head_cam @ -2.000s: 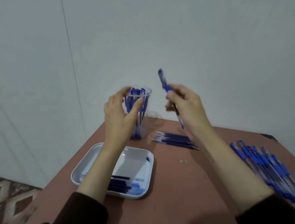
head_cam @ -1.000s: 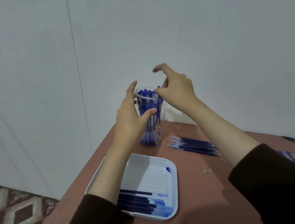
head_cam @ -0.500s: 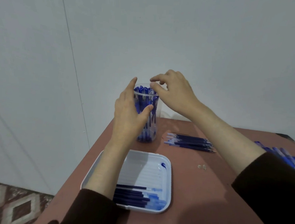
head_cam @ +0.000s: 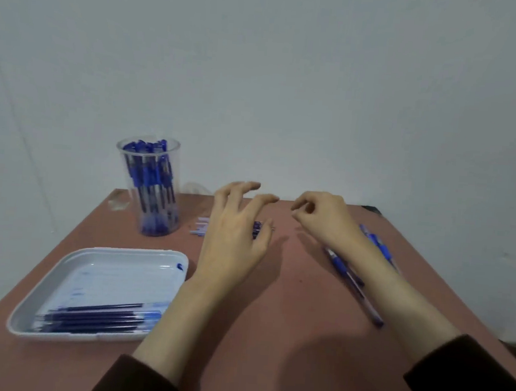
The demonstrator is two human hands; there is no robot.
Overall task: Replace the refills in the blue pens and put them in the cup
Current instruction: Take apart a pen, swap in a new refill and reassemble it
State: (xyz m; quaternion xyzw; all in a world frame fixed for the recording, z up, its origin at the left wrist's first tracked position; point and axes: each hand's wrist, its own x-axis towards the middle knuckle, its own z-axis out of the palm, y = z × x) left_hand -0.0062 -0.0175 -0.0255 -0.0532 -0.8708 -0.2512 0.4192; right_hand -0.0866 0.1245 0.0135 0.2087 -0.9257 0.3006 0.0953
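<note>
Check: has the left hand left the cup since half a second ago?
Yes. The left hand has let go of the cup and now hovers open to its right, above the table.

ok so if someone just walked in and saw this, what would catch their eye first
Probably the clear cup packed with upright blue pens, standing at the far left of the reddish table. Next, the two empty hands over the middle: the left hand spread, the right hand loosely curled. Then the white tray of dark refills at near left, and loose blue pens under the right forearm.
</note>
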